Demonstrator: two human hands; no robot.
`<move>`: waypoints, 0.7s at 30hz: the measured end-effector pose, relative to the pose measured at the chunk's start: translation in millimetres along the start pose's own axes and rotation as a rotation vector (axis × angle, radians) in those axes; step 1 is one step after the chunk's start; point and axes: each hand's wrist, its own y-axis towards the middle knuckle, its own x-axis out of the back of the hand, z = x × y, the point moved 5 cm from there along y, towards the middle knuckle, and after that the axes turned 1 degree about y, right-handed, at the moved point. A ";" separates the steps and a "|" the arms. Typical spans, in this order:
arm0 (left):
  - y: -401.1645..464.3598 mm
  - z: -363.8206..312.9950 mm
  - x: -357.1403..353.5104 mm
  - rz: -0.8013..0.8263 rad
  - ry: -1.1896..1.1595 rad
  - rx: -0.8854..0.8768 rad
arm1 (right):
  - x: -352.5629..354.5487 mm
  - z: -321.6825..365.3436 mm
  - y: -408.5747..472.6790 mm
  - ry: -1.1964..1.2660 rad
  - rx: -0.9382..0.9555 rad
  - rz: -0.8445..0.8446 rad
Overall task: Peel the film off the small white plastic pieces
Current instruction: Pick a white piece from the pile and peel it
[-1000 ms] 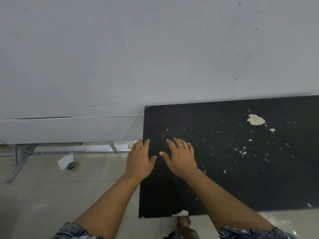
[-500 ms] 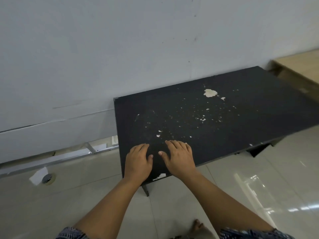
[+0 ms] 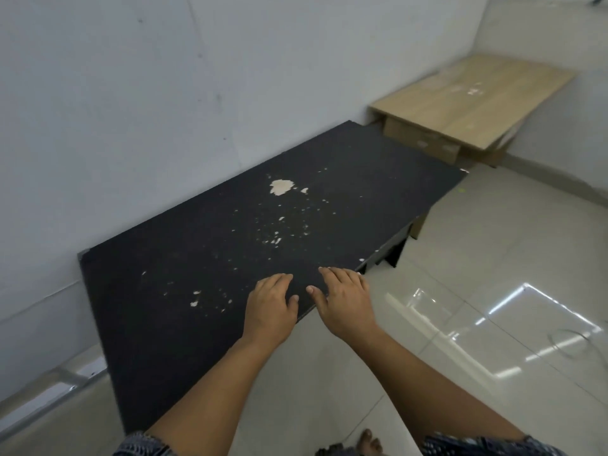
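Observation:
A black table [image 3: 362, 179] with chipped pale patches stands against a white wall. My left hand [image 3: 271, 306] lies flat, palm down, on the table near its front edge, fingers apart, holding nothing. My right hand [image 3: 345, 299] is beside it, spread over the front edge, also with nothing in it. No small white plastic pieces or film are in view; the pale spots on the top look like worn paint, the largest patch [image 3: 281, 186] towards the far side.
A light wooden table [image 3: 477, 97] stands in the far right corner beyond the black one. Glossy tiled floor [image 3: 493, 291] lies to the right. A metal frame [image 3: 59, 380] lies on the floor at the lower left. My bare foot [image 3: 370, 441] shows at the bottom.
The view has swung right, so the table's length and the wooden table now show. Both hands have slid along the table's front edge to the right, still flat and holding nothing.

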 end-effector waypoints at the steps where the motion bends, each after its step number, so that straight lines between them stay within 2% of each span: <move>1: 9.2 -14.7 -6.4 0.011 -0.008 -0.025 | 5.9 -15.4 1.7 -0.006 -0.033 -0.020; 5: 42.3 -70.6 -30.2 0.061 -0.021 -0.115 | 27.9 -72.8 9.1 -0.007 -0.148 -0.093; 14: 91.9 -186.8 -86.2 0.158 -0.083 -0.262 | 80.1 -183.7 21.0 -0.009 -0.305 -0.137; 21: 127.1 -245.2 -120.8 0.218 -0.073 -0.341 | 107.9 -249.3 26.7 -0.035 -0.403 -0.181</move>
